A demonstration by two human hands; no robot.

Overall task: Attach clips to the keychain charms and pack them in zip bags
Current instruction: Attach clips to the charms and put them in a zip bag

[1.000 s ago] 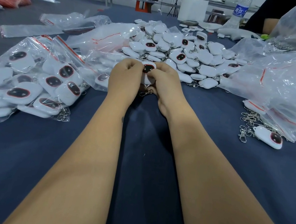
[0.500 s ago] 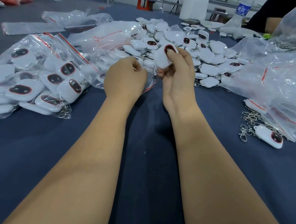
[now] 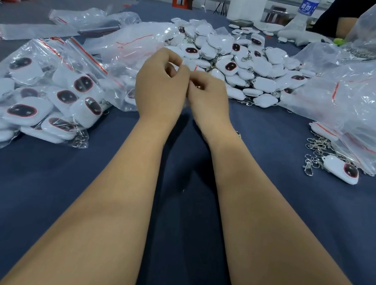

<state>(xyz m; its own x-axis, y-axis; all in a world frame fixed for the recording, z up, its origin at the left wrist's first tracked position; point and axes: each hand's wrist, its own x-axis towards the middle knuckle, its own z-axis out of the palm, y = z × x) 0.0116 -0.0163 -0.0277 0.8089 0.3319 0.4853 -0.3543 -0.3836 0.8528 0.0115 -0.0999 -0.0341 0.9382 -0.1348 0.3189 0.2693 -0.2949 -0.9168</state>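
**A:** What's around me? I see a workroom, table legs and a red stool at the back, and a dark blue bench (image 3: 37, 196) under my arms.

**B:** Loose charms (image 3: 241, 64) are heaped at the far middle of the bench. Packed zip bags (image 3: 36, 94) lie along the left edge, empty ones are bunched at the right edge, and a water bottle (image 3: 306, 11) stands at the far right.

**A:** And my hands?

**B:** Both are raised just in front of the heap, nearly touching. The left hand (image 3: 162, 88) has thumb and forefinger curled in a pinch; the right hand (image 3: 208, 98) is curled the same way, fingertips turned toward the left. Something thin and clear seems to run between them, with a bit of red line above the right hand, so I judge it the mouth of a zip bag (image 3: 190, 69). I can't tell whether a charm is inside; the hands hide it.

**A:** So the seal runs left to right between my fingers?

**B:** I'd guess so, with both hands equally near. If this bag is for sealing, the pinch slides along that line.

**A:** Anything in the way?

**B:** Crumpled bags just beyond the left hand. The spare clips (image 3: 316, 146) and one lone charm (image 3: 342, 169) near the right edge are closer to your right hand
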